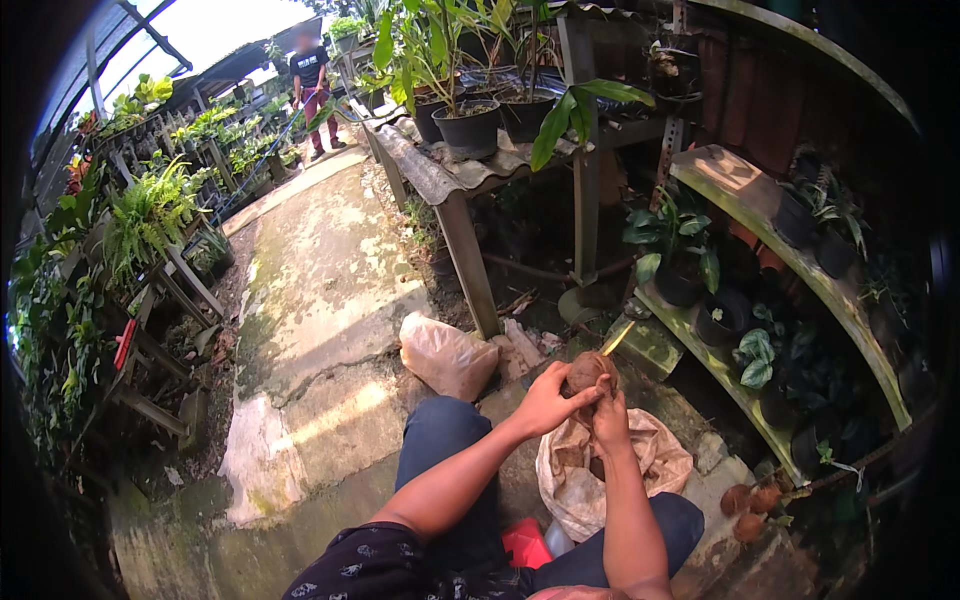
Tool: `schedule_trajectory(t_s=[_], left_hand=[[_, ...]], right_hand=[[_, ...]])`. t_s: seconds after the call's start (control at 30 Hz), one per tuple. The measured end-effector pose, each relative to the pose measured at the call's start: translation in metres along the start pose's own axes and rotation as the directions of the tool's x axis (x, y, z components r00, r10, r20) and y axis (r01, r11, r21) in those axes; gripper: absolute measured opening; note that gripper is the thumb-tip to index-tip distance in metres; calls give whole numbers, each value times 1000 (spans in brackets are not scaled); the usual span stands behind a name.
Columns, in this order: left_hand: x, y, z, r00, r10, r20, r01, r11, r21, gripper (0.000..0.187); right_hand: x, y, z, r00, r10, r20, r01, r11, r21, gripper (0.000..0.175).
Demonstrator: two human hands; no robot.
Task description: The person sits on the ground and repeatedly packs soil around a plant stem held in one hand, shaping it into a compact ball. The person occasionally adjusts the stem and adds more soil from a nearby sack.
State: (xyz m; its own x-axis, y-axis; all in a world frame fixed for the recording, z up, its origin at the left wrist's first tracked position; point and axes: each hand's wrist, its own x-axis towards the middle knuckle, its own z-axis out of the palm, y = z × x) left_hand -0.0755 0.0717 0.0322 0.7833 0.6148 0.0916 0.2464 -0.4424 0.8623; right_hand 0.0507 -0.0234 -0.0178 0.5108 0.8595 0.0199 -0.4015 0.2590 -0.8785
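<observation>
Both hands are closed around a round brown nut [591,372] that looks like a small husked coconut. A narrow yellowish shoot [618,339] sticks up from its top. My left hand [551,401] grips it from the left side, thumb reaching across the front. My right hand [611,416] supports it from below and the right. Beneath my hands an open, crumpled whitish sack [566,480] stands between my knees, its contents mostly hidden by my right forearm. Several similar brown nuts [737,501] lie on the ground to my right.
A filled plastic bag [448,358] stands ahead on the concrete path [322,315]. Beside it rises a post-legged plant bench [469,262]. Curved mossy shelves [787,240] with potted plants flank the right. A red plastic object [527,544] lies by my legs. A person [309,90] with a hose stands farther off.
</observation>
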Motion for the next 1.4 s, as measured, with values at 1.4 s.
schedule_trajectory(t_s=[1.4], left_hand=[[-4, 1, 26, 947, -219, -234, 217, 976, -33, 70]], right_hand=[[-15, -60, -2, 998, -55, 33, 59, 573, -818, 39]])
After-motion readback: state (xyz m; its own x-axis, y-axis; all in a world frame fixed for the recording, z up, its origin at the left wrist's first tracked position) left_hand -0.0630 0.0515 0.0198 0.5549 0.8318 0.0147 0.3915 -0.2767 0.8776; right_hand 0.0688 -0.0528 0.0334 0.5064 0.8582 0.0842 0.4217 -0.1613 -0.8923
